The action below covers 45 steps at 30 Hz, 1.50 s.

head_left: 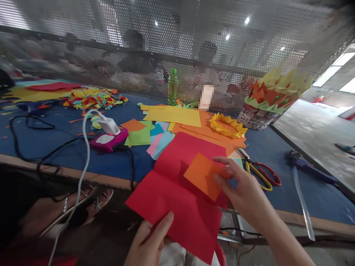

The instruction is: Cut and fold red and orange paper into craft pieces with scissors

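Left hand (149,240) is closed, pinching the near edge of the red sheet (177,184), thumb on top. The sheet overhangs the front edge of the surface (55,147), far half resting on it. Right hand (244,192) is closed, fingertips pinching the right corner of the orange square (202,175), held over the sheet. Scissors (262,173) sit just right of that hand, glue gun (310,168) further out. Loose coloured paper (172,116) crowds the far edge. Bare blue lies left, past the pink power bank (108,140).

Blue table (271,144) w/ perforated metal screen (194,44) behind, concrete floor (310,125) at rt.
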### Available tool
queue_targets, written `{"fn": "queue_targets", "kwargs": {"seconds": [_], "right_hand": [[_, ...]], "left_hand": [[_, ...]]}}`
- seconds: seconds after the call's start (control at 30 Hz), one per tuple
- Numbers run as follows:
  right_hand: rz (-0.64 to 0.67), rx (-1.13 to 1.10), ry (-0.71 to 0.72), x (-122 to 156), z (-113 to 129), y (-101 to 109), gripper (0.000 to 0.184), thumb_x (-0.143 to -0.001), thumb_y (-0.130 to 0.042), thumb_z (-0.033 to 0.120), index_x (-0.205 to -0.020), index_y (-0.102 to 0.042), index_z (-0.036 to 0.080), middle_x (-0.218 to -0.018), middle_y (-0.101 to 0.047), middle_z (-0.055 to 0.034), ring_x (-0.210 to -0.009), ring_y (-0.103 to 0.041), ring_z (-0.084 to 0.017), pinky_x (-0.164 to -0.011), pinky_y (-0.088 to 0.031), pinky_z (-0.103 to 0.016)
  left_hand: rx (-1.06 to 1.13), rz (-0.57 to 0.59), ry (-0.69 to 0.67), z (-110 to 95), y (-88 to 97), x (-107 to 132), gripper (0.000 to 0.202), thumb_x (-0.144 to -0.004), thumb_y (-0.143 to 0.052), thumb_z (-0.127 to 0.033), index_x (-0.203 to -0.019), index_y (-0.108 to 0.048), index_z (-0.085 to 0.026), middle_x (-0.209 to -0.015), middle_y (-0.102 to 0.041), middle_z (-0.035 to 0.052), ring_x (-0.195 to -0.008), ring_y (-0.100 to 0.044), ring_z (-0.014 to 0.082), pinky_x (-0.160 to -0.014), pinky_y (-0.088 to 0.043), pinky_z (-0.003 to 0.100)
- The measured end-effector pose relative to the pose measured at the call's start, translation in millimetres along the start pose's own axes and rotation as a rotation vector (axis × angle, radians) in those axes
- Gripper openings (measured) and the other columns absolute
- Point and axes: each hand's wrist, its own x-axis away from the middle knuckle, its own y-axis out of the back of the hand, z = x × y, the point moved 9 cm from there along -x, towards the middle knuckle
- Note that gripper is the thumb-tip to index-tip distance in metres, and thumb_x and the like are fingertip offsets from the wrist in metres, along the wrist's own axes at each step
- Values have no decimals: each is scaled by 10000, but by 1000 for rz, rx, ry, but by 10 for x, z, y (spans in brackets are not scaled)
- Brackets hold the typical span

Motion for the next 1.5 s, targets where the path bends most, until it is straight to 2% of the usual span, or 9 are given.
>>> {"fn": "queue_targets", "kwargs": {"seconds": [0.13,0.33,0.63,0.83,1.0,1.13,1.27,1.4,1.5], "right_hand": [[65,65,29,-124,11,-275,402,-920,-509,325,-1318,-503,271,-1045,-715,-60,-1045,-656,-248,-851,-493,-364],[62,155,54,-177,-97,-366,438,-899,-536,316,-1329,-470,264,-1252,-659,-89,-1153,-614,-291,-922,-482,-412],[54,191,17,-165,-157,-304,442,-909,-513,332,-1343,-458,266,-1135,-691,-89,-1099,-635,-282,-866,-495,-390],[14,171,13,-162,-268,-191,424,-933,-473,327,-1349,-461,245,-1004,-677,-85,-1022,-654,-261,-825,-492,-360],[-28,183,0,-159,-376,-9,448,-929,-472,320,-1366,-456,220,-984,-672,-88,-994,-655,-256,-810,-487,-344],[-69,218,1,-145,-423,125,441,-920,-480,307,-1349,-464,210,-865,-631,-43,-808,-643,-215,-712,-474,-300],[-60,217,-9,-122,-464,81,425,-930,-477,336,-1339,-461,221,-767,-599,-6,-704,-611,-198,-643,-462,-287],[-41,223,-10,-120,-500,-14,439,-927,-501,370,-1343,-460,232,-1003,-669,-80,-951,-650,-257,-804,-502,-373],[-111,280,80,-111,-458,161,439,-941,-490,413,-1338,-463,227,-1289,-568,-133,-1200,-554,-285,-965,-457,-415]], "left_hand": [[32,-18,94,45,27,0,341,-599,-862,-371,-855,-737,-185,-919,-762,84,-1012,-702,325,-786,-598,346],[166,-66,162,111,47,-38,348,-589,-874,-315,-861,-709,-175,-955,-761,71,-981,-713,305,-770,-604,355],[92,-63,134,92,113,-97,362,-560,-878,-367,-841,-737,-188,-982,-756,81,-953,-714,321,-726,-606,353],[-12,-87,92,17,76,-68,346,-594,-852,-397,-846,-741,-187,-756,-742,58,-844,-727,309,-726,-589,364],[-134,-6,68,-62,-93,-86,343,-644,-822,-411,-870,-747,-165,-642,-708,45,-797,-717,305,-716,-568,359],[-187,89,4,-256,-337,-115,356,-666,-801,-428,-893,-742,-159,-797,-752,79,-863,-708,311,-699,-559,330],[-183,135,-151,-545,-517,-105,462,-683,-790,-446,-1041,-719,-162,-986,-759,94,-972,-689,321,-713,-555,293],[-179,105,-212,-599,-458,-66,539,-698,-795,-438,-1160,-674,-186,-1076,-747,88,-1001,-690,301,-708,-559,255],[-149,67,-137,-447,-295,-72,675,-650,-830,-452,-1238,-631,-187,-1091,-745,110,-942,-708,312,-606,-569,258]]}}
